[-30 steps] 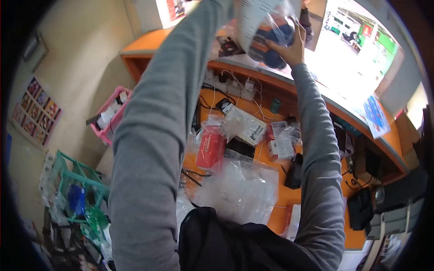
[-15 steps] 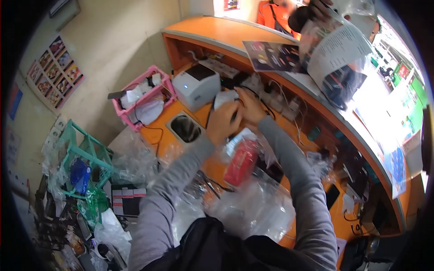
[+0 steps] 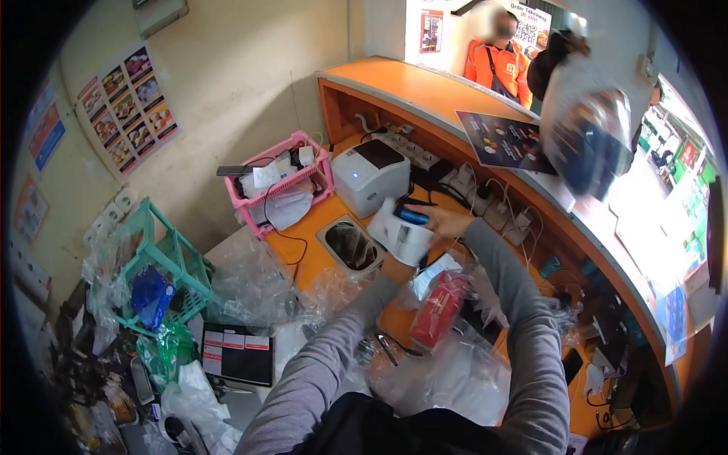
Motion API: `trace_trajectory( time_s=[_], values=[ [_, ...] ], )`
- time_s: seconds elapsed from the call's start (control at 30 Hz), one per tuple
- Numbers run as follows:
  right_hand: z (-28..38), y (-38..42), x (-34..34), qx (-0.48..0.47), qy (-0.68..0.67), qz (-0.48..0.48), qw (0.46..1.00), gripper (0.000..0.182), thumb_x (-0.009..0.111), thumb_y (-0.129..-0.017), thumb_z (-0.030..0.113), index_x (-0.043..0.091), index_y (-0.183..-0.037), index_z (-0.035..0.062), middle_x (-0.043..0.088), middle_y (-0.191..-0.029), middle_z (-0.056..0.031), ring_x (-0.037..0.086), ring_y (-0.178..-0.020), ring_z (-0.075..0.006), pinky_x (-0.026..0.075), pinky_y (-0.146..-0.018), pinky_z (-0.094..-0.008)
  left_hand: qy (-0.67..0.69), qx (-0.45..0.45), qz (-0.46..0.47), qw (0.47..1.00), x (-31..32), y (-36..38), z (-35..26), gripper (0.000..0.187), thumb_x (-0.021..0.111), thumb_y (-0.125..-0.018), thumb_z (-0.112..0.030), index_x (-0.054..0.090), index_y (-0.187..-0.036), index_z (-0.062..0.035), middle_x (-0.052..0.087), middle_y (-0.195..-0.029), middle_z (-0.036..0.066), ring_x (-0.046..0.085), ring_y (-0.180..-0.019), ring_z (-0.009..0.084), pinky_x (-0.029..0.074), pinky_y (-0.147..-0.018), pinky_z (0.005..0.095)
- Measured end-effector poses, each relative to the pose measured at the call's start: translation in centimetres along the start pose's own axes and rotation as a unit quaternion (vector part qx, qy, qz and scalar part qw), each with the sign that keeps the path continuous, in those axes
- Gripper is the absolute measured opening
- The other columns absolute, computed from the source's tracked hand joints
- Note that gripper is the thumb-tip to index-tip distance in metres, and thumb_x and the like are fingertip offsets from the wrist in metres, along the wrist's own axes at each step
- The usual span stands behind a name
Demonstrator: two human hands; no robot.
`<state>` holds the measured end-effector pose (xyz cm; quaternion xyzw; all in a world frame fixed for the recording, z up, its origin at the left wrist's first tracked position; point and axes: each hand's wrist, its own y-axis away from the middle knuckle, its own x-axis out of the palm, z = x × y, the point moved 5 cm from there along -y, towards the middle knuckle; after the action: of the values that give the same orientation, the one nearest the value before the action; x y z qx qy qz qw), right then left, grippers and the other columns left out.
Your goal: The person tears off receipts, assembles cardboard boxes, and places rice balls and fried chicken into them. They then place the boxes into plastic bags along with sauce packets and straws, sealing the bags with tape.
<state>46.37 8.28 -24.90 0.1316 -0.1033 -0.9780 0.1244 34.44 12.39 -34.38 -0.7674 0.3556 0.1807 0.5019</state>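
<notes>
- Right hand (image 3: 446, 221): fingers around a blue-black device (image 3: 414, 214).
- Left hand (image 3: 397, 270): mostly hidden by the white item (image 3: 400, 236); cannot tell its grip.
- Both items: near the white machine (image 3: 369, 180).
- Sign (image 3: 531, 29): "Order Takeaway di sini".

2 creased grey long sleeves (image 3: 523, 303); black garment (image 3: 409, 428) over the torso.

White roll (image 3: 406, 239) near boxy printer (image 3: 369, 182)
</notes>
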Motion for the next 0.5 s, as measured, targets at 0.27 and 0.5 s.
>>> trace_trajectory(
  time_s=[0.27, 0.5],
  values=[
    [7.3, 10.3, 3.8, -0.159, -0.168, -0.259, 0.938, 0.098, 0.065, -0.076, -0.011, 0.004, -0.149, 0.0124, 0.065, -0.106, -0.0176, 0.064, -0.094, -0.0173, 0.05, -0.084, -0.0295, 0.275, -0.237, 0.294, 0.884, 0.3, 0.9, 0.2, 0.047, 0.06, -0.084, -0.02, 0.051, -0.127, -0.0038, 0.058, -0.12, 0.018, 0.058, -0.108, 0.0271, 0.042, -0.094, 0.0346],
    [16.3, 5.6, 19.5, -0.305, -0.246, -0.177, 0.903, 0.102, 0.062, -0.077, -0.016, -0.004, -0.148, 0.0168, 0.058, -0.114, -0.0225, 0.061, -0.103, -0.0248, 0.052, -0.086, -0.034, 0.298, -0.126, -0.29, 0.901, -23.8, 7.6, -16.0, 0.065, 0.071, -0.081, -0.022, 0.04, -0.133, 0.0004, 0.033, -0.139, 0.01, 0.039, -0.124, 0.0225, 0.034, -0.101, 0.0373]
  ],
)
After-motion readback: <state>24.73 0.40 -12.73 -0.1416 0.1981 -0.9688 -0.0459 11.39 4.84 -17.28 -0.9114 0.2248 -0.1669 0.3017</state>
